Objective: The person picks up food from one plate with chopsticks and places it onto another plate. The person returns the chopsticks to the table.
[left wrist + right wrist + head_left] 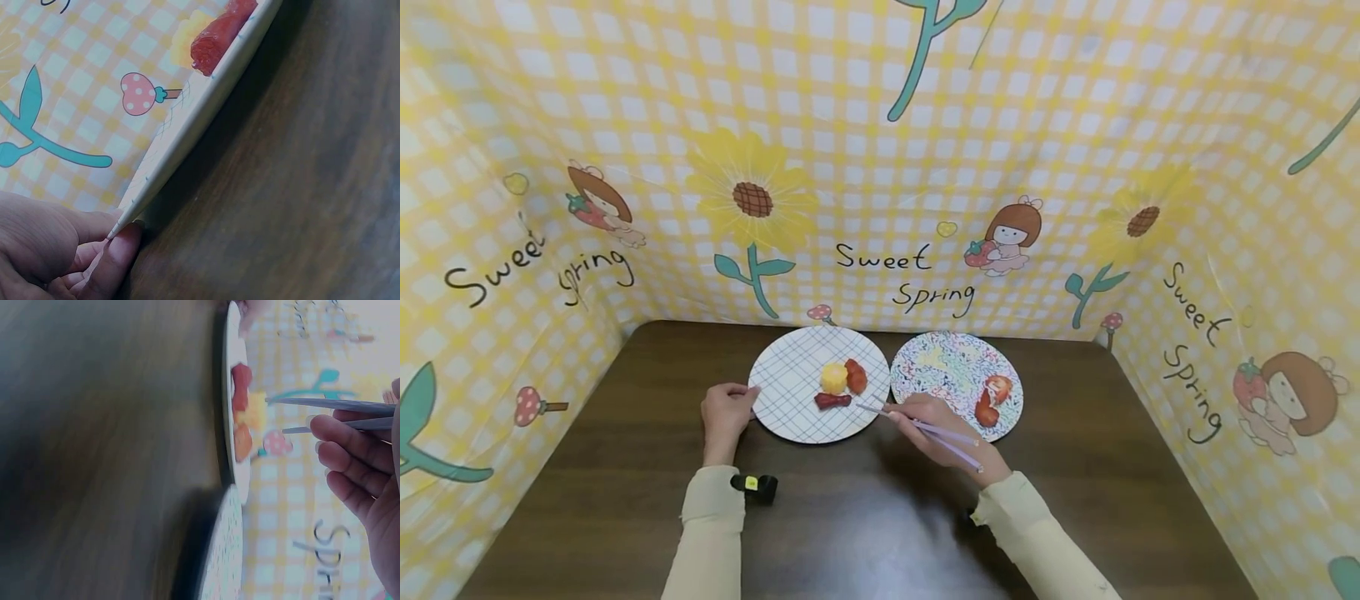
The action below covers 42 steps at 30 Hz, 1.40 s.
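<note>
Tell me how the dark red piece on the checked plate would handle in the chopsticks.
The dark red piece looks glossy, so it may slip between the chopsticks. Its narrowed middle probably gives a steadier pinch. Far smaller than the checked plate, it is likely light.

The worktop (850, 542) looks like smooth, faintly glossy wood. The chopsticks (337, 404) look metallic, the sleeves (706, 533) matt cloth.

Checked yellow-and-white cloth (872, 167), printed with sunflowers (752, 200) and mushrooms (527, 406), walled three sides of a brown wood-grained table (820, 517) — light gleamed faintly on its surface.
</note>
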Available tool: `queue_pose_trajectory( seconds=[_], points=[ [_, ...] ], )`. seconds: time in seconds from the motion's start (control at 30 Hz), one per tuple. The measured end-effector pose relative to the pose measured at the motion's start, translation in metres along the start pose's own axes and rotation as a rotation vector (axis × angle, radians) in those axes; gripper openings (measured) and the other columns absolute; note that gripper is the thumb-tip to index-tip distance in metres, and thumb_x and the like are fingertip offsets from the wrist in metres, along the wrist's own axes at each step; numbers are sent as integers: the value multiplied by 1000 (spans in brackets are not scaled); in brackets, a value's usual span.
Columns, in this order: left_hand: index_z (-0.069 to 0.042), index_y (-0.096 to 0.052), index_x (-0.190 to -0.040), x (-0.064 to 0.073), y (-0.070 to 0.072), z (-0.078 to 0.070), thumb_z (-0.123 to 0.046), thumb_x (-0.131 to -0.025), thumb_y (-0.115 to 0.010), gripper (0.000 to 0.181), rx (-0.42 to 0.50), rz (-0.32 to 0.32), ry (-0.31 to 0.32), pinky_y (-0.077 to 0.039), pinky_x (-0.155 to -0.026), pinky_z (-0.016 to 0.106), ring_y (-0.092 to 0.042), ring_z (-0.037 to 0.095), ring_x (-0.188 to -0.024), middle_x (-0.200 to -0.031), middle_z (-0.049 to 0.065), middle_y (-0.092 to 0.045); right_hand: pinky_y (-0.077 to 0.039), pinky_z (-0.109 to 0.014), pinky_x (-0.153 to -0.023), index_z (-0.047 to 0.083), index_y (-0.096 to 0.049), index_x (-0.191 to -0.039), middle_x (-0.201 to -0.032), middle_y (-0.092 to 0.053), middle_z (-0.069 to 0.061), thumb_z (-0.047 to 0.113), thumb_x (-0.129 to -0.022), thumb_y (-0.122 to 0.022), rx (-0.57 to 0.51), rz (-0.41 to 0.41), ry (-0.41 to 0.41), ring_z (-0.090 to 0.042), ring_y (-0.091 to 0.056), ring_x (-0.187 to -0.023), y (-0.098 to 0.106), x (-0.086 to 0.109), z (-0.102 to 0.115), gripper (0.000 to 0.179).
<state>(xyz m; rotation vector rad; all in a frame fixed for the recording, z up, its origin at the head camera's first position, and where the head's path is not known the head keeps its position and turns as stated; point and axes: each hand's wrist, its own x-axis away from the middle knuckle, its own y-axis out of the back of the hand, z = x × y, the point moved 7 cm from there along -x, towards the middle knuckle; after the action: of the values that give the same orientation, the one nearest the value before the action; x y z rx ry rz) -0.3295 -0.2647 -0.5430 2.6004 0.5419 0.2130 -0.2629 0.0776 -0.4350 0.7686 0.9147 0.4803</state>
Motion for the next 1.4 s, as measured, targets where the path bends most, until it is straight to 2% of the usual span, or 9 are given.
queue_pose_trajectory(
  seconds=[0.1,0.33,0.43,0.57,0.73,1.0,1.13,1.27,1.4],
  points=[
    [10,-70,-111,0,0,0,-21,-97,-69,35,5,2,-4,-48,-58,21,-66,9,-62,-101,27,-74,-49,-25,-69,4,-76,-106,-77,-65,1,2,-98,-62,-1,-32,-37,-10,-56,-72,12,11,-7,16],
    [10,-70,-110,-1,0,2,-21,-97,-68,34,-14,-4,-11,-48,-57,22,-66,10,-62,-99,27,-74,-46,-23,-60,10,-67,-80,-69,-61,0,0,-99,-58,0,-110,-123,-5,-51,-66,39,40,-22,23],
    [10,-70,-110,0,0,1,-21,-97,-68,34,-22,-6,-12,-47,-57,22,-66,10,-63,-100,27,-74,-46,-23,-59,7,-68,-80,-69,-62,2,-1,-100,-57,10,-138,-181,-5,-51,-65,48,55,-32,24],
    [10,-70,-112,0,0,0,-21,-98,-67,34,-10,1,-6,-48,-57,22,-66,10,-63,-102,27,-73,-47,-24,-59,4,-69,-81,-70,-64,-2,0,-100,-57,9,-152,-241,-8,-54,-65,55,75,-45,23],
    [11,-70,-112,0,1,0,-21,-98,-68,36,-23,-1,-5,-47,-58,22,-65,9,-62,-101,27,-74,-48,-23,-60,3,-69,-84,-72,-65,-10,-2,-100,-57,-1,-190,-241,-5,-53,-67,57,97,-50,20],
    [10,-71,-112,0,0,0,-22,-97,-68,36,-35,-6,-11,-46,-59,22,-65,8,-61,-99,25,-74,-42,-17,-55,6,-70,-81,-70,-63,3,-8,-96,-58,26,-320,-244,-3,-51,-63,80,128,-56,23],
    [10,-71,-111,0,-1,1,-22,-97,-68,36,-34,-8,-10,-47,-59,22,-66,9,-61,-100,26,-74,-43,-17,-57,2,-73,-86,-70,-67,-2,-9,-96,-58,44,-361,-284,-10,-57,-62,89,144,-64,22],
    [10,-70,-112,0,-2,2,-23,-98,-68,36,-26,-7,-3,-48,-57,21,-68,10,-59,-101,27,-73,-45,-16,-61,-4,-76,-98,-71,-71,-10,-6,-98,-56,40,-358,-382,-23,-64,-64,95,157,-74,20],
    [10,-71,-112,-1,-1,2,-23,-97,-69,36,-30,-19,-13,-47,-57,21,-67,9,-58,-99,26,-74,-44,-17,-59,-4,-77,-99,-72,-73,-11,1,-101,-56,31,-336,-506,-20,-64,-66,98,166,-84,22]
  ],
)
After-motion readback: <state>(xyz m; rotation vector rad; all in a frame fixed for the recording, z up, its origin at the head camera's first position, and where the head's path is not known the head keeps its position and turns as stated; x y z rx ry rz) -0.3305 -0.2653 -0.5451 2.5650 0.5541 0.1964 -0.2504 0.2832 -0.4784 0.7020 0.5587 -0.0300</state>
